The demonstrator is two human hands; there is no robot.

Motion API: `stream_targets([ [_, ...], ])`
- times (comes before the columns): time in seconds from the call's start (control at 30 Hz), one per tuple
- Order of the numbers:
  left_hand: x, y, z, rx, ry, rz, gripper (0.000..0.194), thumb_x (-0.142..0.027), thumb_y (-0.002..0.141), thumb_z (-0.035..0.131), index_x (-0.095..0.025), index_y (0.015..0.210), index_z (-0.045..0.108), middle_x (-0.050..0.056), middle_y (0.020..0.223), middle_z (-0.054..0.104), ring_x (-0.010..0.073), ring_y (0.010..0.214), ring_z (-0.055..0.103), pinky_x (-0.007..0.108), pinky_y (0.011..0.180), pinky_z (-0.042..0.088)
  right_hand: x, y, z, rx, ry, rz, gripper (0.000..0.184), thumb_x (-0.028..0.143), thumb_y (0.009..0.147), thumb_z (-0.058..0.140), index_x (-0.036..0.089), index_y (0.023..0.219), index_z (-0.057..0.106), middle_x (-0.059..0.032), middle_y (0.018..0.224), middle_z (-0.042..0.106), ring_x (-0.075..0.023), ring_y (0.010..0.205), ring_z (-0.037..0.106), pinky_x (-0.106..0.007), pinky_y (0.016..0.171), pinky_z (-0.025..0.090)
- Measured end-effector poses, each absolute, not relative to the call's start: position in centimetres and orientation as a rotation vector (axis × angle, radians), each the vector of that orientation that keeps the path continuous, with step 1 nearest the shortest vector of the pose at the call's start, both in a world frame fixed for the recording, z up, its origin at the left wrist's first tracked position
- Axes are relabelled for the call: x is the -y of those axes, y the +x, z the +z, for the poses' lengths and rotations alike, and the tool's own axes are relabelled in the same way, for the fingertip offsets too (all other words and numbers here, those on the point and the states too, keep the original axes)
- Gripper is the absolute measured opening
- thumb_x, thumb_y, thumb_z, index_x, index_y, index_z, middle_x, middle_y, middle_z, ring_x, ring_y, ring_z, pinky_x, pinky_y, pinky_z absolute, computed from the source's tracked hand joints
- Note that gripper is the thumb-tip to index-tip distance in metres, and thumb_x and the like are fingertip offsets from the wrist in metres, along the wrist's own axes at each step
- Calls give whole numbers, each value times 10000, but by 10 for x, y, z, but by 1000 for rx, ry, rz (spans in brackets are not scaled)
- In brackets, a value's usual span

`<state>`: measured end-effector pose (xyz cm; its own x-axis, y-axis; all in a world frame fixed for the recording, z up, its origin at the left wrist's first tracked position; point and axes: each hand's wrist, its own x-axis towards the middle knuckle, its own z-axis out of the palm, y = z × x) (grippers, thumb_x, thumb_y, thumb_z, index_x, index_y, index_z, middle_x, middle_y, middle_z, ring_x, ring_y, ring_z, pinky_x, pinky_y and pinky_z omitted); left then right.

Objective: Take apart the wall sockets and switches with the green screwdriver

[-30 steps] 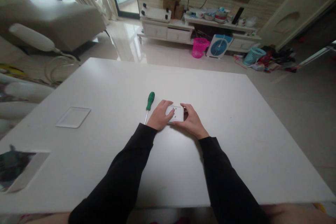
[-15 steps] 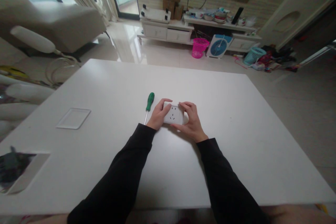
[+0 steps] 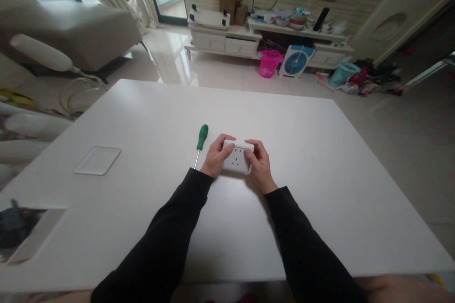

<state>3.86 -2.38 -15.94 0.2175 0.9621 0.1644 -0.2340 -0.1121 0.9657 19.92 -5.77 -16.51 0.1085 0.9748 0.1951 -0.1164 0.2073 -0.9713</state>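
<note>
A white wall socket (image 3: 235, 160) with several slots in its face is held between both hands above the middle of the table. My left hand (image 3: 216, 155) grips its left side, thumb on the front face and fingers along the far edge. On the right side my right hand (image 3: 261, 164) holds it, thumb pressing on the face near the upper right and fingers behind. The back of the socket is hidden. Just left of my left hand lies a screwdriver (image 3: 202, 138) with a green handle, its shaft running toward my left sleeve, where the tip is hidden.
The white table (image 3: 313, 227) fills the foreground. A thin white square frame (image 3: 97, 161) lies on its left part, with a cut-out holding a dark object (image 3: 16, 227) nearer me. Beyond stand a pink basket (image 3: 269, 64), a blue-white fan (image 3: 297, 61) and a low cabinet (image 3: 209, 41).
My right hand has shifted its grip: the thumb moved from the near edge up onto the socket's face. The socket has moved slightly to the right and its near right corner now shows.
</note>
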Motion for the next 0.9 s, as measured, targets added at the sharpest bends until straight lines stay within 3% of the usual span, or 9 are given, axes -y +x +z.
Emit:
stream_targets([
  [0.2, 26, 38, -160, -871, 1378, 1203, 381, -534, 898, 687, -189, 1046, 623, -13, 802, 593, 147, 705, 532, 274, 638, 419, 55, 203, -166, 1149, -1079, 917, 283, 523, 989, 612, 253, 929, 673, 3, 845, 623, -175, 776, 553, -307, 684, 448],
  [0.63, 27, 40, -156, -851, 1320, 1203, 365, -533, 872, 693, -189, 967, 617, -28, 754, 565, 135, 658, 505, 268, 617, 410, 56, 202, -167, 1182, -1114, 905, 346, 584, 996, 599, 252, 905, 634, 14, 814, 594, -172, 738, 526, -300, 654, 424],
  [0.9, 24, 40, -159, -847, 1223, 1204, 378, -529, 835, 721, -193, 964, 607, -38, 713, 568, 129, 617, 506, 262, 588, 406, 57, 200, -166, 1163, -1071, 989, 299, 569, 970, 644, 272, 1011, 642, 19, 850, 593, -166, 748, 530, -288, 653, 436],
])
